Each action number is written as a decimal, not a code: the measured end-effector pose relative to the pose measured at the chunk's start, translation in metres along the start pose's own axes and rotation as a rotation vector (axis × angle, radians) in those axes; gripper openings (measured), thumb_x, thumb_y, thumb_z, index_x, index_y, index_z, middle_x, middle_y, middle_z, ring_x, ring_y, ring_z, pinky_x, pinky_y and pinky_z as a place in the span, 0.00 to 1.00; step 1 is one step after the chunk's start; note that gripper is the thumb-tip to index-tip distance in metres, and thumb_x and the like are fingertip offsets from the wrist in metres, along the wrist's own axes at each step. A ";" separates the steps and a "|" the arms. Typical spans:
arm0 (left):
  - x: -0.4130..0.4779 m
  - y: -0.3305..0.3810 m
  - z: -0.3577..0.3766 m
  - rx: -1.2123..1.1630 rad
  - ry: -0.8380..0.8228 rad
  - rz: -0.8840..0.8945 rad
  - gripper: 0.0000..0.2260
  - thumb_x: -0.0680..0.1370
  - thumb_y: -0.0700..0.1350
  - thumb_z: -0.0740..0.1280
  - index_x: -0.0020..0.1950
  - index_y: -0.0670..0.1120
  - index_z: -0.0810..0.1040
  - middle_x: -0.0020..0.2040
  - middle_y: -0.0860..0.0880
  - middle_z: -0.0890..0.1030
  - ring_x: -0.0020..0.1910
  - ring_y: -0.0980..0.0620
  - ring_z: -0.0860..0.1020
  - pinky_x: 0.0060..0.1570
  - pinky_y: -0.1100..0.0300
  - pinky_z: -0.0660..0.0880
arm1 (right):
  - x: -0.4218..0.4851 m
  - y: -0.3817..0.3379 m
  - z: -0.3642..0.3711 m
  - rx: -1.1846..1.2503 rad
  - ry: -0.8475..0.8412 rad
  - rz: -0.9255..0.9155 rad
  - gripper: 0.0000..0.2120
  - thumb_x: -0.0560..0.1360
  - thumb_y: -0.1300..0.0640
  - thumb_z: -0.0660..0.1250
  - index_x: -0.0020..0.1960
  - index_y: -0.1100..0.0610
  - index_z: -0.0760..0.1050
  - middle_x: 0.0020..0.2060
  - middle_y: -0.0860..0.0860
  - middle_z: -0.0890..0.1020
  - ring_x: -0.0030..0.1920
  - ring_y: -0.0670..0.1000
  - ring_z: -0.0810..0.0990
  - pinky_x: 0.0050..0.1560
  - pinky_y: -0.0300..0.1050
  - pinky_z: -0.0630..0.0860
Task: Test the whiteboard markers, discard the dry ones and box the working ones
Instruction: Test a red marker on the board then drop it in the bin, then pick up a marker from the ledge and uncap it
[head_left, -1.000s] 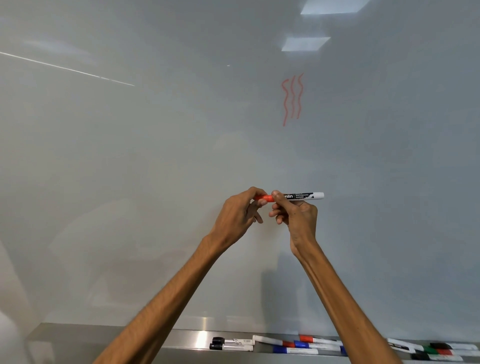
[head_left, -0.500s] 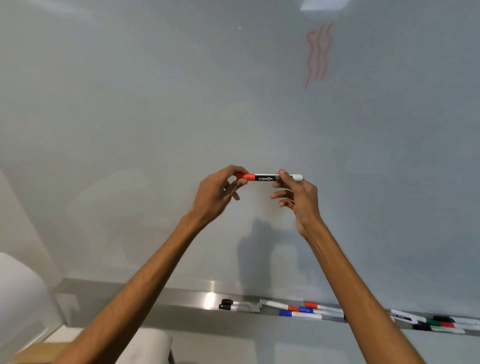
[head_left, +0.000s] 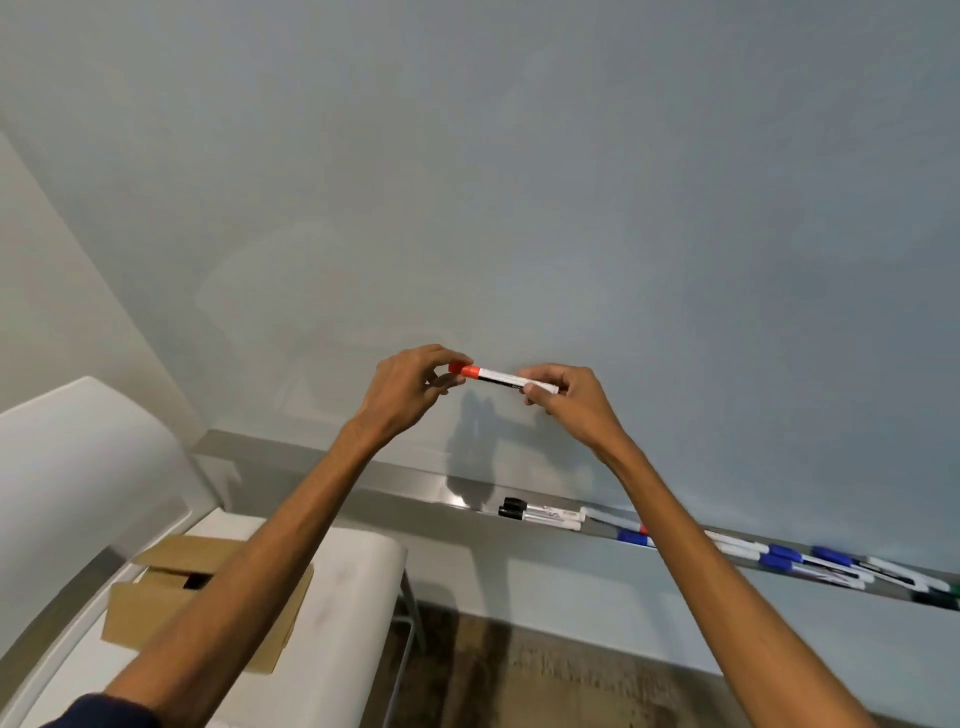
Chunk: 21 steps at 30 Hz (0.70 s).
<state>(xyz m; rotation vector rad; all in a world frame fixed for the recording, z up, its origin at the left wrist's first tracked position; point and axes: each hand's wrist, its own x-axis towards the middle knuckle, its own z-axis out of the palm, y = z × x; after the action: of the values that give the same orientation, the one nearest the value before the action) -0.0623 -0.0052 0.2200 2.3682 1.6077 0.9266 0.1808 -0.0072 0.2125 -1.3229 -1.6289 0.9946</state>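
I hold a red-capped whiteboard marker (head_left: 493, 376) level in front of the whiteboard (head_left: 519, 182). My left hand (head_left: 410, 389) pinches its red cap end. Around the white barrel end my right hand (head_left: 566, 400) is closed. An open cardboard box (head_left: 156, 603) sits low on the left, on a white chair seat, partly behind my left forearm. Several more markers (head_left: 540, 512) with black, blue and green caps lie along the metal tray (head_left: 363, 475) under the board.
A white chair (head_left: 67, 467) with a curved back stands at the left, its metal leg beside the box. Brown patterned floor shows below the board. The side wall meets the board at the far left.
The view has tilted down and left: the red test lines left the frame, the box and chair came into view. Both hands stay on the marker, now tilted slightly, cap end higher.
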 end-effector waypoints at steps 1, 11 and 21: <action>-0.006 -0.010 0.007 0.010 -0.017 -0.031 0.08 0.78 0.50 0.70 0.56 0.57 0.82 0.50 0.59 0.82 0.40 0.61 0.81 0.40 0.61 0.74 | 0.003 0.011 0.012 -0.050 -0.019 0.004 0.07 0.76 0.61 0.71 0.52 0.54 0.84 0.43 0.52 0.85 0.41 0.47 0.80 0.45 0.40 0.75; -0.060 -0.105 0.097 -0.069 -0.193 -0.331 0.08 0.75 0.41 0.73 0.53 0.47 0.83 0.50 0.49 0.84 0.47 0.52 0.82 0.50 0.51 0.80 | 0.002 0.111 0.115 -0.230 -0.037 0.097 0.08 0.74 0.61 0.74 0.52 0.53 0.84 0.45 0.47 0.85 0.46 0.46 0.81 0.49 0.36 0.73; -0.091 -0.139 0.165 0.016 -0.316 -0.380 0.10 0.76 0.39 0.71 0.57 0.44 0.81 0.54 0.44 0.83 0.51 0.46 0.81 0.56 0.51 0.77 | -0.003 0.186 0.164 -0.427 -0.027 0.151 0.10 0.77 0.60 0.71 0.58 0.55 0.83 0.53 0.53 0.83 0.56 0.52 0.77 0.56 0.43 0.73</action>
<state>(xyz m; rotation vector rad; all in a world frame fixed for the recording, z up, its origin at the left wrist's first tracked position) -0.1043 0.0102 -0.0098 1.9846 1.8363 0.4430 0.0966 0.0021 -0.0203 -1.7416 -1.8514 0.7760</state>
